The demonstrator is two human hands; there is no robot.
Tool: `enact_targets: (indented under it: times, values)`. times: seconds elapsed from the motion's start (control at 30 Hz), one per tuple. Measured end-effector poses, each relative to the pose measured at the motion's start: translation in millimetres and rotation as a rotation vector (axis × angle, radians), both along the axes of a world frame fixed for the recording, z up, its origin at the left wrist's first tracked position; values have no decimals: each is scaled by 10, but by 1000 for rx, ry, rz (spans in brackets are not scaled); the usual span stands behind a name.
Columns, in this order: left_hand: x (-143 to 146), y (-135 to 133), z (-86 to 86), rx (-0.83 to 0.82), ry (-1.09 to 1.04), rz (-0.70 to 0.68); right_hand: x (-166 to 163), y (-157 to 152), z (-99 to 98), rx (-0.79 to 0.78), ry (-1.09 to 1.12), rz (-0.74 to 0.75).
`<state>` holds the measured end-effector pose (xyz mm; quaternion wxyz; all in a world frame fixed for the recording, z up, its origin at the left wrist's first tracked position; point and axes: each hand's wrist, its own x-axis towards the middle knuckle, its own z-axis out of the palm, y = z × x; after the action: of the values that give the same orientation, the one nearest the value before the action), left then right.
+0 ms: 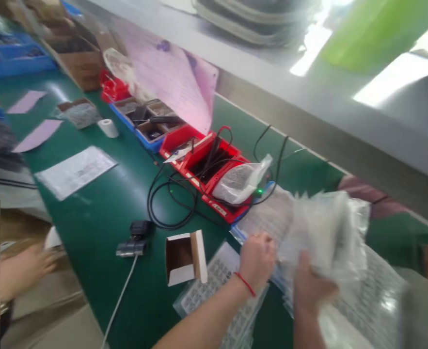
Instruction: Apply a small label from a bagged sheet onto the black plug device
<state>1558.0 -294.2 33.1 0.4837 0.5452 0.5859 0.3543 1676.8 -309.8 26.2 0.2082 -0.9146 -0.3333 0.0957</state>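
My left hand (pixel 256 259), with a red string at the wrist, is closed on the edge of a bundle of clear plastic bags (pixel 326 232) over the green table. My right hand (pixel 310 288) grips the same bundle from below, just to the right. The bundle is blurred. Flat printed clear bags (pixel 214 278) lie under my left forearm. A small open white carton (pixel 184 257) stands left of my left hand.
Red bins (pixel 199 165) with black cables and a filled bag (pixel 241 182) sit behind the carton. A blue bin (pixel 144 131), a tape roll (pixel 108 127), paper sheets (pixel 75 170) and cardboard boxes lie further left. Another person's hand (pixel 24 266) is at the left edge.
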Motion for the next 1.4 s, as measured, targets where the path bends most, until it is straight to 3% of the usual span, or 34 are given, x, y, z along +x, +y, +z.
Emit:
enact_targets:
  times: [0.07, 0.2, 0.43, 0.67, 0.83, 0.9, 1.03, 1.1, 1.27, 1.33, 1.4]
  values:
    - [-118, 95, -130, 6, 234, -20, 112, -11, -24, 48, -11, -126]
    - [-160, 259, -313, -21, 314, -43, 155, 2, -136, 211, 0, -164]
    - [6, 523, -253, -109, 439, -107, 164, 3, -166, 214, 2, -139]
    - [59, 657, -270, -188, 359, -115, 162, 15, -107, 218, 26, -82]
    - [361, 486, -100, -69, 105, -201, 183, -4, -98, 170, 74, -90]
    - [486, 406, -13, -30, 43, -198, 216, -40, -99, 182, 104, -13]
    - [596, 324, 95, -5, 2, -179, 293, -127, -144, 308, 206, 339]
    - [602, 289, 126, 14, -17, -210, 327, -149, -208, 290, 157, 437]
    - [575, 141, 184, 115, -178, -316, 356, -151, -369, 158, -6, 274]
    - [516, 129, 156, 153, -204, -278, 310, -147, -365, 156, -15, 148]
    - [412, 185, 67, 154, -94, -178, 243, -134, -305, 191, -27, 1]
